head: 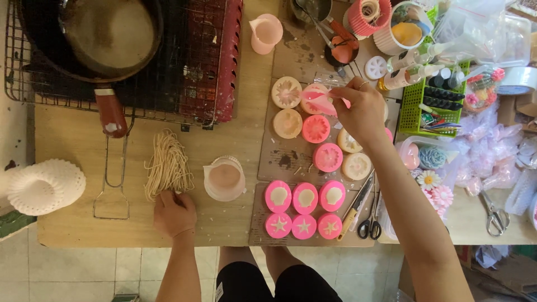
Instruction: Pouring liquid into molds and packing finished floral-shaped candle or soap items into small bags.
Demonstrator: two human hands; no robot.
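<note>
My left hand [174, 213] rests near the table's front edge, fingers closed on the lower end of a bundle of pale wicks [166, 165]. My right hand [363, 109] reaches over the pink round moulds [316, 128] and pinches a small pink jug [320, 102] tilted over them. Several moulds hold cream flower shapes; six at the front [305, 210] show shells and stars. A clear cup of pinkish wax [224, 178] stands between my hands.
A pan [95, 39] sits on a wire rack [184, 84] at back left. White paper cups [42, 187] lie at left. A pink jug [265, 32], green basket of bottles [430, 95], scissors [370, 221], more scissors [495, 215] and plastic bags fill the right.
</note>
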